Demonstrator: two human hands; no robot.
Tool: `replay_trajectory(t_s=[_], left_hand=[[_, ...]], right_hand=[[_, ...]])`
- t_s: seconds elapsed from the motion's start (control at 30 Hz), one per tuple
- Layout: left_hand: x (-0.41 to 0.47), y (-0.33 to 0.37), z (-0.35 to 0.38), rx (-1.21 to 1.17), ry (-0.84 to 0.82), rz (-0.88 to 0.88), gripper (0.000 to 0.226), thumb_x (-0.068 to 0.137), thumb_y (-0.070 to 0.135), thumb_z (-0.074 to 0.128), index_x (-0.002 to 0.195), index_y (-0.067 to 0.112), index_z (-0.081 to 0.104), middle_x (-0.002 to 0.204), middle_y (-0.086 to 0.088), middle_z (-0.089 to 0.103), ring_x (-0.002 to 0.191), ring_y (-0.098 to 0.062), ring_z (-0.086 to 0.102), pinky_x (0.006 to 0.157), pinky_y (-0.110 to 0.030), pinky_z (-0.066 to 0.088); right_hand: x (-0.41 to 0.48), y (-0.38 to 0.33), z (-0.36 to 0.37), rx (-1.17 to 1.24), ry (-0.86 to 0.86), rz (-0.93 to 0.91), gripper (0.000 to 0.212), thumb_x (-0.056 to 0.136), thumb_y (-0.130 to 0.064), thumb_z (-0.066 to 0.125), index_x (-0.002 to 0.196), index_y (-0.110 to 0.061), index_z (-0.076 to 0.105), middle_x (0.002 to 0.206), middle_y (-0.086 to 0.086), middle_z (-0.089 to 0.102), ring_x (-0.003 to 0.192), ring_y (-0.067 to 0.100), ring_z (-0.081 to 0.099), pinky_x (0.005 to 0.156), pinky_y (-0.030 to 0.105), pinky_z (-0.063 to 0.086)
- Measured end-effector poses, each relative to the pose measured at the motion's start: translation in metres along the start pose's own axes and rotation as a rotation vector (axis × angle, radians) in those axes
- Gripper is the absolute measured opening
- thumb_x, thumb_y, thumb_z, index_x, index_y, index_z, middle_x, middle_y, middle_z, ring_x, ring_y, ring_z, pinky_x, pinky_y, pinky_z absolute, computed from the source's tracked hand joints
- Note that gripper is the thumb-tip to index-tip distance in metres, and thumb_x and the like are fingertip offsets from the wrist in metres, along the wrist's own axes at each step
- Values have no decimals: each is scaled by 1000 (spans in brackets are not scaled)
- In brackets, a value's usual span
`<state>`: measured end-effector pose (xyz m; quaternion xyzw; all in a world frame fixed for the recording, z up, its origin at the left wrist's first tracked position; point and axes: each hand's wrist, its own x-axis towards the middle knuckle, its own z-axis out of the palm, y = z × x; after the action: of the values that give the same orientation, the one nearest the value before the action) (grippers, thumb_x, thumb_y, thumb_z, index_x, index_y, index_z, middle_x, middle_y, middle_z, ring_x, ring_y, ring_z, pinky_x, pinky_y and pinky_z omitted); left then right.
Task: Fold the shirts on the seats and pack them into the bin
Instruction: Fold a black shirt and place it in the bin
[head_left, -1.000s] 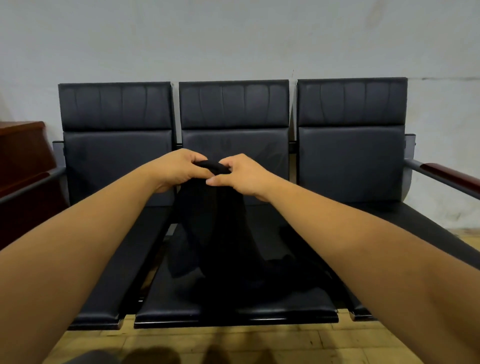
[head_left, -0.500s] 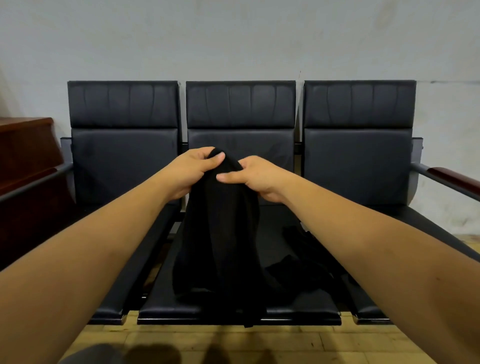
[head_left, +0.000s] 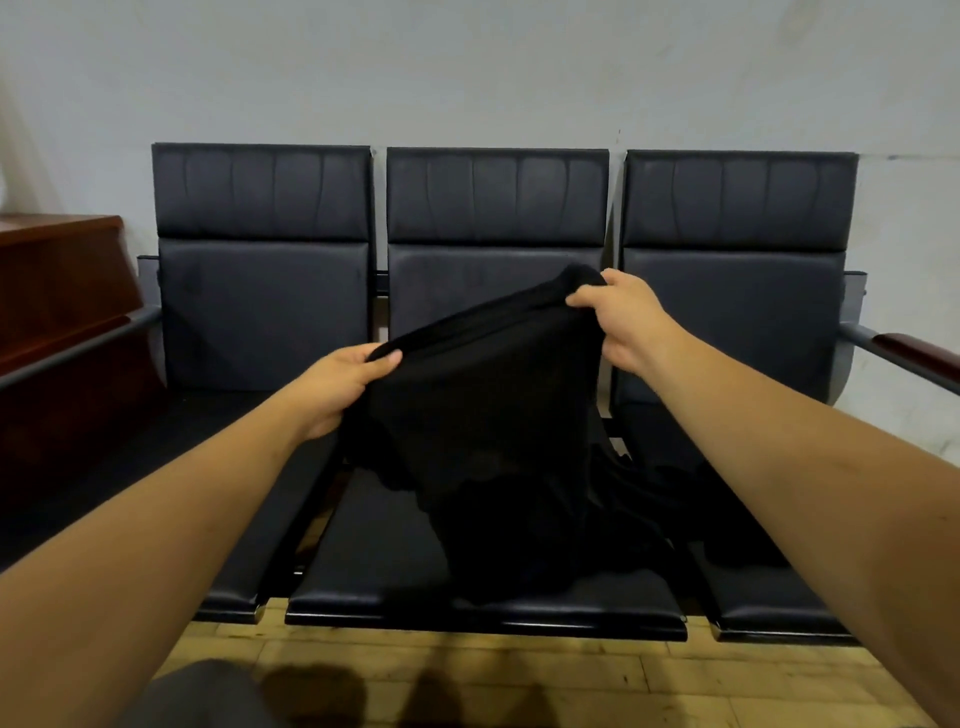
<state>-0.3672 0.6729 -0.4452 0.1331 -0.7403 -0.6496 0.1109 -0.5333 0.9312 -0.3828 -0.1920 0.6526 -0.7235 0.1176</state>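
Observation:
A black shirt (head_left: 483, 415) hangs above the middle seat (head_left: 374, 566) of a row of black seats, held up by its top edge. My left hand (head_left: 337, 384) grips the lower left end of that edge. My right hand (head_left: 623, 317) grips the higher right end, so the edge slants up to the right. The shirt's lower part drapes onto the middle seat. More black cloth (head_left: 691, 509) lies bunched across the gap between the middle and right seats. No bin is in view.
The left seat (head_left: 249, 571) and right seat (head_left: 769, 597) flank the middle one, with metal armrests (head_left: 898, 348) at the ends. A dark wooden cabinet (head_left: 57, 312) stands at the left. Wooden floor (head_left: 519, 675) runs below the seats.
My hands have moved apart along the shirt's top edge: the left went down and left, the right up and right. The shirt has spread out between them.

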Motion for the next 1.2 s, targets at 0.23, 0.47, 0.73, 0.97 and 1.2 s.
replay_trajectory(t_s=[0.23,0.47,0.73,0.97,1.2], left_hand=[[-3,54,29,281,-188,106,23,100,27,59,114,14,73,109,-9,76,99,-24,73,90,-34,57],[-9,77,28,588,-314,76,32,77,35,80,105,20,74,100,1,78,96,-18,74,85,-28,58],[-11,20,-17,95,-179,-111,34,90,15,67,124,12,68,124,-5,72,117,-22,67,97,-39,53],[-8,50,13,-11,-52,-25,28,95,16,62,122,11,69,117,-9,74,102,-22,72,89,-35,57],[-5,68,47,86,-105,68,18,98,15,60,111,10,71,110,-12,76,108,-30,71,90,-37,57]], right_hand=[[-25,3,28,-231,-573,154,56,87,-16,75,138,-31,55,123,2,69,112,19,68,88,31,58],[-31,2,55,-388,-574,33,15,89,-12,72,99,-2,73,99,18,75,89,26,73,85,37,58],[-18,8,9,-259,-212,57,16,88,-10,68,98,3,68,102,19,74,101,35,71,99,46,54],[-28,4,26,-482,-505,117,30,90,2,57,116,-6,70,100,13,74,93,28,71,85,39,59],[-45,8,66,-396,-602,147,26,92,-25,72,114,-10,70,101,7,77,88,20,76,75,29,61]])
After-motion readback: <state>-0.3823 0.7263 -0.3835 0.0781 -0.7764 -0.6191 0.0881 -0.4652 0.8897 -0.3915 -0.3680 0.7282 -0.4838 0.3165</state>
